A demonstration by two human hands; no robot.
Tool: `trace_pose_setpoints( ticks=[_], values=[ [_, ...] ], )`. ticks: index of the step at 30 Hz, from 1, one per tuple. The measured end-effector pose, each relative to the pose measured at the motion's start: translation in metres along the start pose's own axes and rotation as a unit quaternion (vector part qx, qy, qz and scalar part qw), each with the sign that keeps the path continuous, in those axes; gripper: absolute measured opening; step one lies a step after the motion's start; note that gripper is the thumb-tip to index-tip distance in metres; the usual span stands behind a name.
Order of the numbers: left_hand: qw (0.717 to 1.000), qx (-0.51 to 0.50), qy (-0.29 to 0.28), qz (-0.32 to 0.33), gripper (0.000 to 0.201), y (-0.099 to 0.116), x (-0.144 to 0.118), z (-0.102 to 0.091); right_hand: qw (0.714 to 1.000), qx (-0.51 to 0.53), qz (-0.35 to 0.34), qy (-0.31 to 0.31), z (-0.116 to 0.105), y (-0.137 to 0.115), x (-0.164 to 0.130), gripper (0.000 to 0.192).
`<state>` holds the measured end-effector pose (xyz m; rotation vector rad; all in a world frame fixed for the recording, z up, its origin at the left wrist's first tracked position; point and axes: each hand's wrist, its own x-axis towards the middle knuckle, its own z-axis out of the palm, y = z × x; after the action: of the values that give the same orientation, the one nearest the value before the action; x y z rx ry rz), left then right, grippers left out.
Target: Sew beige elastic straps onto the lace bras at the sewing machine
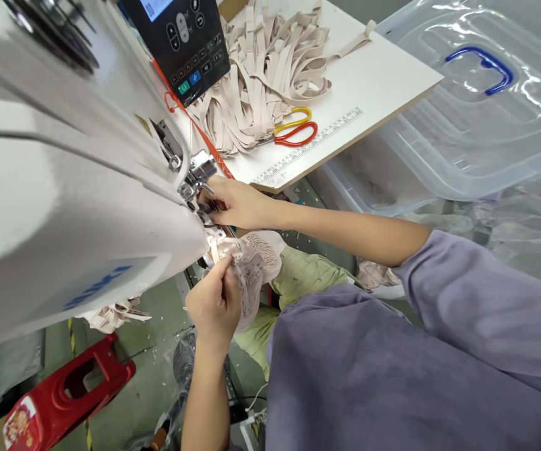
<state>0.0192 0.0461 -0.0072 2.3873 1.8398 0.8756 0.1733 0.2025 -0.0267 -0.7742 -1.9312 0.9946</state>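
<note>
Head view shows the pale pink lace garment piece (pixel 256 263) lying between the hands, its upper end under the metal presser foot (pixel 200 181) of the white sewing machine (pixel 64 188), so stitching looks barely begun, most of the piece unsewn. Left hand (pixel 214 304) is closed, pinching the lace's near edge; right hand (pixel 237 203) curls loosely at the foot, its grip hidden. The piece's long axis runs from the foot back toward the body.

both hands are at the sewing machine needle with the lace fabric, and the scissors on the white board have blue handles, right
Not quite. The head view shows the scissors on the white board with one yellow and one red handle, not blue. The rest holds: the left hand and right hand are at the sewing machine with the lace fabric.
</note>
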Motion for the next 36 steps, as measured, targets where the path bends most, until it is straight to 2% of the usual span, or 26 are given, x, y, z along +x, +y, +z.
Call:
trace_pose_setpoints(
  ticks=[4, 9, 11, 13, 14, 16, 18, 20, 26, 36],
  values=[
    [1.000, 0.017, 0.001, -0.012, 0.024, -0.002, -0.005, 0.002, 1.000, 0.016, -0.009, 0.001, -0.002, -0.002, -0.001, 0.011],
    [0.997, 0.018, 0.008, -0.077, 0.030, -0.008, -0.017, 0.003, 1.000, 0.023, -0.017, 0.009, -0.002, -0.001, -0.003, 0.012],
    [0.994, 0.045, 0.051, -0.081, 0.036, -0.003, -0.020, 0.006, 0.999, 0.022, -0.021, 0.009, -0.001, 0.000, -0.003, 0.013],
    [0.989, 0.098, 0.104, -0.049, 0.043, 0.010, -0.021, 0.011, 1.000, 0.022, -0.021, 0.010, 0.001, -0.001, -0.003, 0.013],
    [0.986, 0.122, 0.109, -0.027, 0.047, 0.018, -0.021, 0.014, 1.000, 0.023, -0.018, 0.011, 0.002, -0.001, -0.003, 0.013],
    [0.986, 0.151, 0.070, -0.001, 0.053, 0.036, -0.019, 0.019, 1.000, 0.024, -0.011, 0.009, 0.003, -0.003, -0.003, 0.012],
    [0.987, 0.159, 0.019, -0.004, 0.058, 0.048, -0.016, 0.021, 1.000, 0.020, -0.007, 0.003, 0.003, -0.005, -0.002, 0.011],
    [0.987, 0.161, 0.005, -0.016, 0.059, 0.053, -0.015, 0.022, 1.000, 0.007, 0.002, 0.000, 0.004, -0.006, 0.000, 0.011],
    [0.989, 0.143, -0.001, -0.025, 0.053, 0.045, -0.014, 0.018, 0.999, -0.028, 0.034, 0.002, 0.005, -0.006, 0.006, 0.012],
    [0.992, 0.120, -0.014, -0.020, 0.050, 0.040, -0.011, 0.017, 0.999, -0.028, 0.037, 0.013, 0.006, -0.003, 0.009, 0.009]
  ],
)
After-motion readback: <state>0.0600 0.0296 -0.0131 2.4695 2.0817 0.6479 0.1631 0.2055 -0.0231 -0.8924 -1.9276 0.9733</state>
